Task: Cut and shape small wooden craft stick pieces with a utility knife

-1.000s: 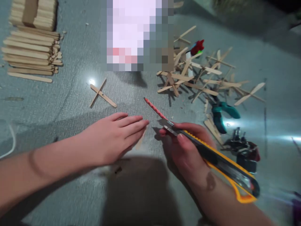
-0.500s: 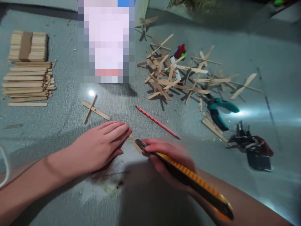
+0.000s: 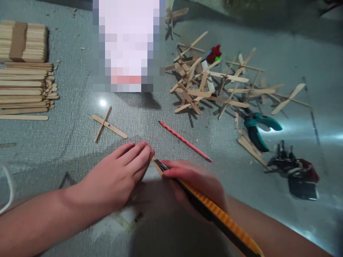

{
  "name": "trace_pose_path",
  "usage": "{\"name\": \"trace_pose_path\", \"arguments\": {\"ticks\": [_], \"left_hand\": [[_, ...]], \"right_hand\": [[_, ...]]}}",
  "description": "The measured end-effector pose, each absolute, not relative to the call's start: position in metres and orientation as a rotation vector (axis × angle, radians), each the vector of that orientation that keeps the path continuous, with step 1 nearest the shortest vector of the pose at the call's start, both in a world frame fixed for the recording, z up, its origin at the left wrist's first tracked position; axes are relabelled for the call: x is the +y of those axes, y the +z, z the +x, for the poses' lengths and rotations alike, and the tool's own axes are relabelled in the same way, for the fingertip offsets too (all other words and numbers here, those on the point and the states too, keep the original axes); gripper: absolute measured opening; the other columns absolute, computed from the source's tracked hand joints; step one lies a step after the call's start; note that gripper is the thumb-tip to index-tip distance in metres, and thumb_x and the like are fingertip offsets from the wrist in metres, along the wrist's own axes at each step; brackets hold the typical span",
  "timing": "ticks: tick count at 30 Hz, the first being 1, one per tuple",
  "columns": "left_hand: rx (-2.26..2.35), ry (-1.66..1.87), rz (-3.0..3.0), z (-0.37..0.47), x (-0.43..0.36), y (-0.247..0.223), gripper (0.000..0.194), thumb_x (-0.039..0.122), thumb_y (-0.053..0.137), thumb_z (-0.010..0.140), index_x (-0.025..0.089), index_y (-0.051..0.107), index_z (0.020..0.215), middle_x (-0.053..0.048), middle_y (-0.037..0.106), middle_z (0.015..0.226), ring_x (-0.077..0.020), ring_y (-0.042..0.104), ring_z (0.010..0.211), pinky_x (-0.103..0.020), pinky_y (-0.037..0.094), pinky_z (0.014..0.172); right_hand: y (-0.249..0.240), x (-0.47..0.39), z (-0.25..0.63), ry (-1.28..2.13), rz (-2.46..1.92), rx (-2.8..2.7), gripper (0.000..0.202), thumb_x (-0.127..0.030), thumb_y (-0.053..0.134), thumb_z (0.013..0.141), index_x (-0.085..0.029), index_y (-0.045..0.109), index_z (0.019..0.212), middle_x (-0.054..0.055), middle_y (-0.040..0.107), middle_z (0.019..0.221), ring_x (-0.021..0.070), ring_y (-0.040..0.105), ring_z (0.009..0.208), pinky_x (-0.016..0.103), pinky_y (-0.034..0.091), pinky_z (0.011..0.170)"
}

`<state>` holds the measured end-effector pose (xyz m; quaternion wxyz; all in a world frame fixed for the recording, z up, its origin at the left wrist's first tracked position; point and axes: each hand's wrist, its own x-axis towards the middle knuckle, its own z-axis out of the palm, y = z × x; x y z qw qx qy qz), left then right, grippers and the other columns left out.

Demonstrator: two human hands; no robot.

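In the head view, my right hand (image 3: 197, 182) is closed round a yellow and black utility knife (image 3: 222, 210). Its blade touches a short wooden craft stick (image 3: 157, 166), of which only a piece shows between my hands. My left hand (image 3: 125, 169) presses the stick's other part down, fingers together and bent over it. Just beyond that hand lie two crossed craft sticks (image 3: 112, 130), one flat and one on its edge. A red pencil (image 3: 184, 141) rests on the tabletop beyond my right hand.
Banded craft sticks (image 3: 34, 41) and a loose pile of sticks (image 3: 24, 89) lie at the left. Several crossed-stick pieces (image 3: 193, 92) are heaped at the back right. Teal-handled pliers (image 3: 257, 132) and a dark metal tool (image 3: 294, 171) sit at the right. A pixelated patch hides the back middle.
The whole view has shifted slightly. My left fingers are drawn up more over the stick, and the knife blade lies closer to them, still touching the stick.
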<state>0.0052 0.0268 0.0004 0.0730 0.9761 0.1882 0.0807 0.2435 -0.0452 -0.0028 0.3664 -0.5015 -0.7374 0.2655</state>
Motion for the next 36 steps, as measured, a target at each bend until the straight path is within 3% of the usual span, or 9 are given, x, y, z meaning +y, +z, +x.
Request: {"name": "trace_pose_path", "arguments": {"ticks": [6, 15, 20, 28, 36], "left_hand": [[0.53, 0.323, 2.913, 0.005, 0.031, 0.0, 0.044, 0.014, 0.05, 0.095, 0.0, 0.064, 0.134, -0.017, 0.065, 0.144, -0.0321, 0.059, 0.133, -0.045, 0.049, 0.114], [0.534, 0.369, 2.877, 0.007, 0.032, 0.0, 0.041, 0.011, 0.05, 0.093, -0.001, 0.067, 0.129, -0.018, 0.066, 0.14, -0.0332, 0.061, 0.13, -0.044, 0.054, 0.111], [0.555, 0.352, 2.853, 0.008, 0.031, -0.001, 0.042, 0.011, 0.05, 0.096, 0.0, 0.066, 0.132, -0.016, 0.067, 0.141, -0.0326, 0.062, 0.131, -0.045, 0.055, 0.112], [0.569, 0.353, 2.862, 0.008, 0.03, -0.001, 0.041, 0.013, 0.048, 0.098, 0.001, 0.064, 0.134, -0.015, 0.067, 0.142, -0.0306, 0.062, 0.132, -0.043, 0.056, 0.113], [0.568, 0.347, 2.832, 0.008, 0.028, -0.003, 0.044, 0.011, 0.049, 0.096, 0.001, 0.062, 0.136, -0.016, 0.067, 0.143, -0.0323, 0.063, 0.132, -0.045, 0.057, 0.113]], "right_hand": [[-0.007, -0.048, 0.247, 0.765, -1.273, -1.908, 0.032, -0.011, 0.062, 0.091, -0.032, 0.069, 0.115, 0.006, 0.082, 0.113, 0.021, 0.082, 0.094, 0.034, 0.069, 0.084], [-0.007, -0.05, 0.25, 0.829, -1.284, -1.865, 0.038, -0.015, 0.07, 0.088, -0.036, 0.071, 0.119, 0.002, 0.083, 0.113, 0.0264, 0.083, 0.094, 0.037, 0.07, 0.084], [-0.008, -0.051, 0.248, 0.832, -1.276, -1.828, 0.036, -0.015, 0.068, 0.089, -0.034, 0.072, 0.119, 0.003, 0.082, 0.114, 0.0257, 0.082, 0.094, 0.039, 0.07, 0.086], [-0.004, -0.048, 0.247, 0.717, -1.28, -1.899, 0.029, -0.011, 0.064, 0.089, -0.029, 0.071, 0.111, 0.004, 0.083, 0.108, 0.0207, 0.082, 0.092, 0.032, 0.069, 0.085], [-0.013, -0.056, 0.252, 0.782, -1.29, -1.919, 0.03, -0.017, 0.063, 0.093, -0.03, 0.07, 0.119, 0.005, 0.081, 0.117, 0.0207, 0.08, 0.1, 0.035, 0.068, 0.089]]}}
